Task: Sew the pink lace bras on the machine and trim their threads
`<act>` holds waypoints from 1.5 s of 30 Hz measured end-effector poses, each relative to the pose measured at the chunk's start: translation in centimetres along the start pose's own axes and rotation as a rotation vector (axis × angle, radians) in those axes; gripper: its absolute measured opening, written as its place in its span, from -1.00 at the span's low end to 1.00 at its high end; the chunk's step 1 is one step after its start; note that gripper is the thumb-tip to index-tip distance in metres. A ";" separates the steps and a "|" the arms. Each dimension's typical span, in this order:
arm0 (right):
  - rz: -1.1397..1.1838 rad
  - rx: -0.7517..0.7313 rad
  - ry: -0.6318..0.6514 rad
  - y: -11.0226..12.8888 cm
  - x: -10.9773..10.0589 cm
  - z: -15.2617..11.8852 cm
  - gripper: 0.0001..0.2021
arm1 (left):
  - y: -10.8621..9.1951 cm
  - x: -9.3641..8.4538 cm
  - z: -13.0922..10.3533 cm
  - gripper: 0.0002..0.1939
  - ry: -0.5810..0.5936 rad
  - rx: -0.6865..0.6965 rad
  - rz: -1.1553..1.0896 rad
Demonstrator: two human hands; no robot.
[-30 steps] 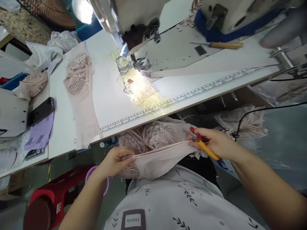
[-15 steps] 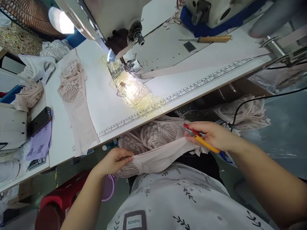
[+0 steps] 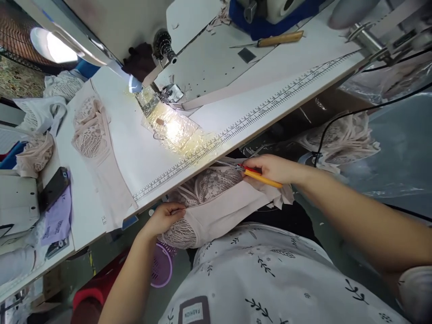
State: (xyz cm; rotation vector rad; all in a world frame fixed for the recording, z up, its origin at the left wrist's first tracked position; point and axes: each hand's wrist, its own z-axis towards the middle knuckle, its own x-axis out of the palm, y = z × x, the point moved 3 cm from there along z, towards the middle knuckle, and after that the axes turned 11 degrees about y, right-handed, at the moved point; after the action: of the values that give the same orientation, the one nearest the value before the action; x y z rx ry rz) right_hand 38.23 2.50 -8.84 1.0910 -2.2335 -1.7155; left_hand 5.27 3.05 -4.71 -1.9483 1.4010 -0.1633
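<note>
A pale pink lace bra (image 3: 222,202) lies across my lap, just below the table edge, its band turned toward me. At its left end, my left hand (image 3: 168,218) pinches the band's upper edge between thumb and fingers. My right hand (image 3: 266,170) is closed around scissors (image 3: 261,177) with yellow and red handles. Their metal blades point left, over the lace near the bra's upper edge. Whether the blades touch the fabric I cannot tell. Some fingers of my right hand are hidden behind the handles and fabric.
Above stands a sewing machine (image 3: 162,92) under a bright lamp, with a printed ruler (image 3: 236,128) along the table edge. Another pink bra (image 3: 101,153) lies left, near a dark phone (image 3: 54,191). A wooden-handled awl (image 3: 280,39) rests at the back. Pink pieces (image 3: 347,139) are piled right.
My right hand has moved left and up with the scissors, whose blades now reach over the lace. My left hand keeps its pinch on the bra. The view has shifted slightly.
</note>
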 end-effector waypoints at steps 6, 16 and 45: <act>-0.008 -0.003 0.083 -0.8 -0.2 0.4 -0.65 | 0.2 -0.1 0.0 -0.59 0.037 -0.044 -0.041; -0.090 -0.107 0.107 2.0 -0.2 -0.7 -0.64 | -0.2 0.4 -0.9 -0.63 0.012 0.047 -0.028; -0.065 -0.144 0.101 7.0 -0.4 -3.0 -0.69 | -12.6 7.0 4.5 -0.78 -0.265 0.666 0.048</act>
State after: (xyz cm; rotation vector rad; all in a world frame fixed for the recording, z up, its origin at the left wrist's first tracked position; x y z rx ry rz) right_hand 36.75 1.07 -1.50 1.2004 -2.0018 -1.7721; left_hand 20.02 0.99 -2.36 -1.3277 1.0417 -0.2948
